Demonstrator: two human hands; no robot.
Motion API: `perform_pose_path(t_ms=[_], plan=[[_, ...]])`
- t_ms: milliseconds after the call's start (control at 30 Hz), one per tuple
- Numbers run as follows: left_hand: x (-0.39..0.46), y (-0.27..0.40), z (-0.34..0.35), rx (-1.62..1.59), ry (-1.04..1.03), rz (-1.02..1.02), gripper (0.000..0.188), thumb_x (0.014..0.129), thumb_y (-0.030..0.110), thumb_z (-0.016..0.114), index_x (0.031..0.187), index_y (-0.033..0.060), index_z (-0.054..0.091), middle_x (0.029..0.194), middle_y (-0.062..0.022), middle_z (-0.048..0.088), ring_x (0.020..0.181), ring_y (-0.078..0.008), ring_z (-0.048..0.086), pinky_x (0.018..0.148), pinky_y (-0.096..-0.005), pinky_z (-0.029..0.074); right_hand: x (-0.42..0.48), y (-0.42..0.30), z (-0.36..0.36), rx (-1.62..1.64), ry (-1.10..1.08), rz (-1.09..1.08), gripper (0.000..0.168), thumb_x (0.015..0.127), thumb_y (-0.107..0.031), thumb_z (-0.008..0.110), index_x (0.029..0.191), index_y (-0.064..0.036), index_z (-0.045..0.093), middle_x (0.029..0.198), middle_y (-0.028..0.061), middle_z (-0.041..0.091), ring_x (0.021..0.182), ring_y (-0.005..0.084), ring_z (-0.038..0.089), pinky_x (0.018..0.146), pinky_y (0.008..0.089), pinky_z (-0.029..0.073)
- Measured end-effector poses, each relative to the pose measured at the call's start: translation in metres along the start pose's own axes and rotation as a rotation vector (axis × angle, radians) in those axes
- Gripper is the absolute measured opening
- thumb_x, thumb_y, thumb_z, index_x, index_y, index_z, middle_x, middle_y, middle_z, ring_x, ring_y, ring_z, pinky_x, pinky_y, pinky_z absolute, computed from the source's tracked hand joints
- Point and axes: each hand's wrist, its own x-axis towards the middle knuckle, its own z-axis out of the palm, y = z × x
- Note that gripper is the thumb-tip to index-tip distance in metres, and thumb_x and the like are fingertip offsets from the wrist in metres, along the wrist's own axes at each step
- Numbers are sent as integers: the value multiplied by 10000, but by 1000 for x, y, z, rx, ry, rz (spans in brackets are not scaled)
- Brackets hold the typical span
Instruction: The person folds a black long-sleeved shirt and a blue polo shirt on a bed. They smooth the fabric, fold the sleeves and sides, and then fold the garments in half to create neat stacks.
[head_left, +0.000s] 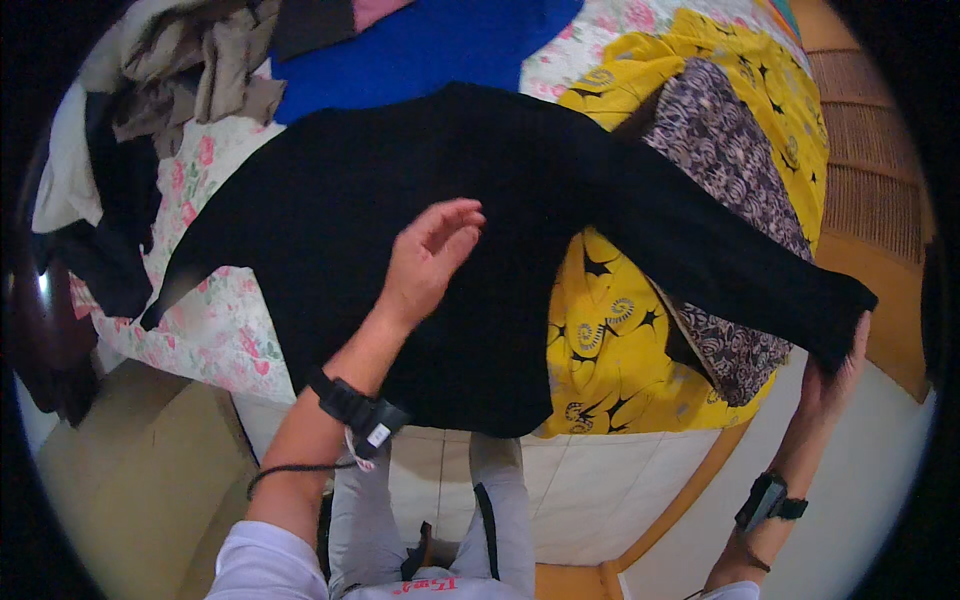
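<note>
A black long-sleeved top (457, 165) lies spread over the bed, its hem towards me and its sleeves out to both sides. My right hand (838, 367) is at the cuff of the right-hand sleeve, the fingers partly hidden by the cloth, with the cuff held between them. Over the middle of the top is my left hand (436, 251), fingers slightly curled and thumb apart, holding nothing; whether it touches the cloth I cannot tell. The left-hand sleeve tapers to a narrow end on the floral bedsheet (225, 322).
Blue cloth (405, 56) lies beyond the top. Yellow patterned cloth (615, 337) and a dark floral-patterned cloth (720, 135) lie at the right. Rumpled grey-brown clothes (225, 60) and dark garments (112, 270) are heaped at the left. A wooden bed frame (870, 300) edges the right side.
</note>
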Motion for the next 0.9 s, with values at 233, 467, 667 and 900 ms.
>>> perform_pose_path(t_ms=[233,467,667,900], plan=[[-19,25,-42,-882,-212,-190,935,848,835,254,1464,151,417,1418,-194,491,1263,-363,517,1057,-510,412,-118,29,214,6,-94,-171,463,1012,-277,509,1410,-42,476,1404,148,527,1264,295,534,1103,444,394],[1,33,-139,-1163,-223,-68,1070,798,882,227,1458,58,400,1382,-180,518,1233,-316,537,1060,-458,414,-229,195,357,-386,-1056,-272,347,823,-13,672,1156,-24,577,982,170,641,836,313,659,703,379,536],[10,11,-173,-443,93,-192,460,880,110,560,1334,34,560,1280,-129,603,1164,-228,586,1011,-350,462,-214,234,282,-782,-941,-521,259,806,-4,688,1061,-34,657,1051,138,668,948,318,650,794,369,541],[8,27,-202,-557,62,-299,432,876,41,547,1307,18,567,1205,-120,640,1115,-224,611,985,-343,481,-161,226,234,-1183,-641,-834,286,855,-20,660,1141,-30,648,1283,193,584,1217,387,537,1030,426,429]])
